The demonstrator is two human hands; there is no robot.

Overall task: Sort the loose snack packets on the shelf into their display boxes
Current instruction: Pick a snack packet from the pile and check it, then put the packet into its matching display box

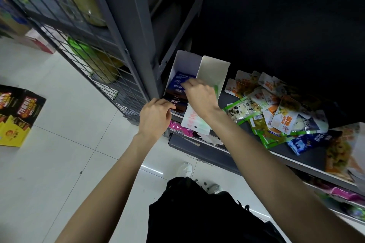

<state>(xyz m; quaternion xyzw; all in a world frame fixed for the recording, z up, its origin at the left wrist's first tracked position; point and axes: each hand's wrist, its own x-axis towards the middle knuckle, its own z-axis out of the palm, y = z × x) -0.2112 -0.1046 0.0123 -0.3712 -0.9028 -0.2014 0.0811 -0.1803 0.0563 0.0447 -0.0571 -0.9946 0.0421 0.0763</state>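
Two white display boxes stand side by side at the shelf's left end. The left box [183,61] holds dark blue packets [178,83] and dark brown ones. The right box [215,71] shows a green and red printed front. My left hand [156,116] grips the front of the left box, fingers curled over its low edge. My right hand [199,94] reaches into the left box and pinches the top of a blue packet. A heap of loose snack packets [276,108], orange, green, white and blue, lies on the shelf to the right.
A grey shelf upright [142,31] and wire mesh panel [83,51] stand left of the boxes. Pink packets [178,127] lie on the lower shelf. A black and yellow carton [17,114] sits on the tiled floor at left. My shoes show below.
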